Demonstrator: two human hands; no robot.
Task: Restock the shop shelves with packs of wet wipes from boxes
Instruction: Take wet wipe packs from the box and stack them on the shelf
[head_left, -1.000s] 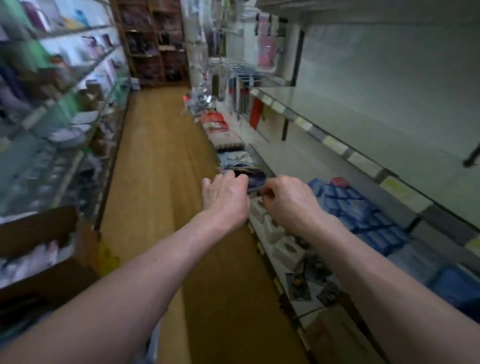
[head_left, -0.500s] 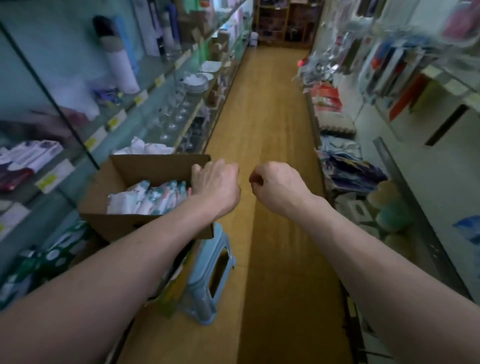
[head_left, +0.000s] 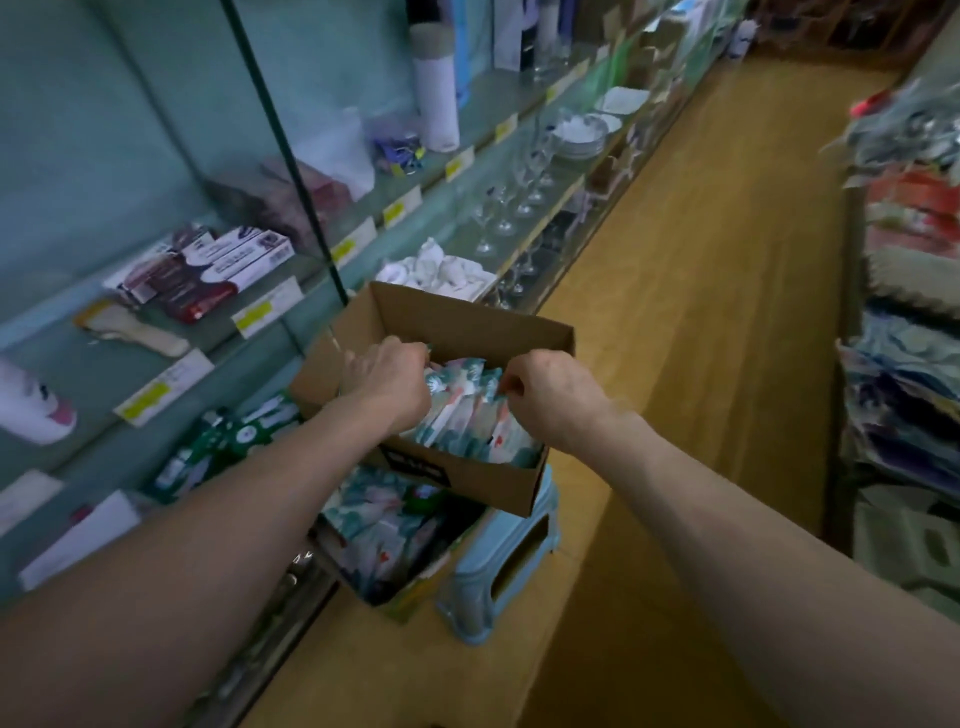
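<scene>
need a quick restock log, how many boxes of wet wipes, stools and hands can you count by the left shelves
blue plastic stool: 1
boxes of wet wipe packs: 2, upper box on the stool, lower box beside it
hands at the upper box: 2, left hand, right hand
total: 5

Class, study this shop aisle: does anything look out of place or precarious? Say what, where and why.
The open cardboard box of wet wipes packs sits on a small blue stool in the aisle. It overhangs the stool toward the shelving and looks tilted, so it might tip.
</scene>
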